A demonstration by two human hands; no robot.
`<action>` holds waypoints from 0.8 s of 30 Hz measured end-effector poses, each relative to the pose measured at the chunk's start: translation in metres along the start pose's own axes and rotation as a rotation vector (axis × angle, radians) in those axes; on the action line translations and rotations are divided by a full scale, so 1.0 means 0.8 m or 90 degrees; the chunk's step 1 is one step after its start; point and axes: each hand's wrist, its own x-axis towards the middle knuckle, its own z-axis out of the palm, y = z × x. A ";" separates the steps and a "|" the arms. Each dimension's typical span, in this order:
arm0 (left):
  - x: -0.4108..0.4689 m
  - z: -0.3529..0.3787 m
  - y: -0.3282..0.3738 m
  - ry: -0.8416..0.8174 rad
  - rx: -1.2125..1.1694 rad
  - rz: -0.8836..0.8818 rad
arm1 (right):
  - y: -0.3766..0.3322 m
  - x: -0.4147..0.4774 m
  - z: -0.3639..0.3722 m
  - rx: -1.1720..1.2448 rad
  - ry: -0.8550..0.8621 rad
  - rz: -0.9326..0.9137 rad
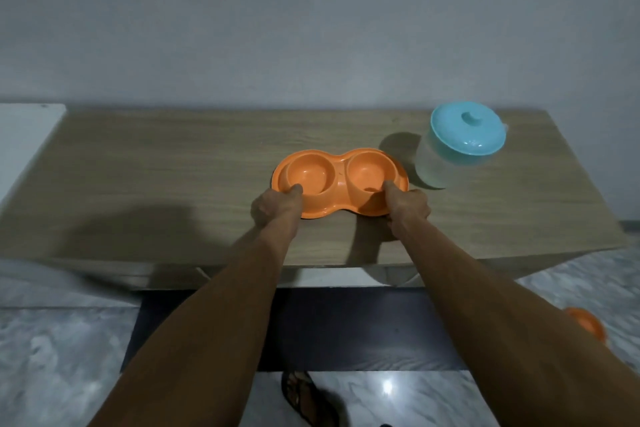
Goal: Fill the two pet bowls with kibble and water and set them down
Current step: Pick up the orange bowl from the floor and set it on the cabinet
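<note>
Seemingly, left hand (274,207) and right hand (408,207) in thumb-over pinch on double bowl (341,170).

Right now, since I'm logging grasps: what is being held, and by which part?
The orange plastic double pet bowl, by its near rim: the left hand grips the left end, the right hand the right end.

No Readable Text

Nothing legible anywhere: the orange double bowl (341,163), the teal-lidded container (462,146) and the wooden table (173,166) show plain surfaces only — no lettering, label, brand or number can be made out.
</note>
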 end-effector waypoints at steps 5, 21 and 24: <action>0.012 0.000 -0.004 -0.034 0.021 0.019 | 0.010 0.007 0.008 0.012 0.006 -0.016; -0.096 -0.122 -0.103 0.004 -0.146 0.062 | 0.091 -0.163 -0.076 0.025 -0.026 -0.125; -0.112 -0.149 -0.151 0.036 -0.162 0.049 | 0.132 -0.201 -0.085 0.022 -0.056 -0.119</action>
